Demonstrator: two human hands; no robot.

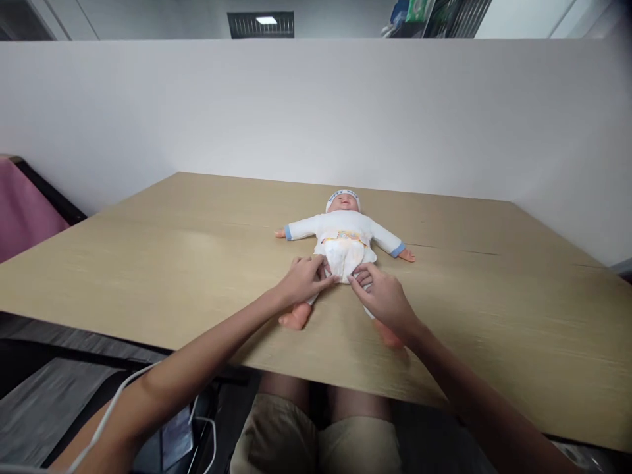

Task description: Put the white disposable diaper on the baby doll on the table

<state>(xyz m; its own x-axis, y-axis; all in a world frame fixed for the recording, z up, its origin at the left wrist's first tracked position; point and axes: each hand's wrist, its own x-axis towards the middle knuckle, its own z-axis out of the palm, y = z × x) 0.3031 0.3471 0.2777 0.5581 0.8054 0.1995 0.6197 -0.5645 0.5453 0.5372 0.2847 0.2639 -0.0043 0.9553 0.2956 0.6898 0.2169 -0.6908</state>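
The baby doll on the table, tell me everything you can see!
The doll lies face up on the table, arms spread, legs apart. It wears white headwear with lettering, a white top with blue cuffs, and a white diaper with an orange-patterned waist. Its bare feet look plastic. The left hand and right hand touch the diaper's lower sides.
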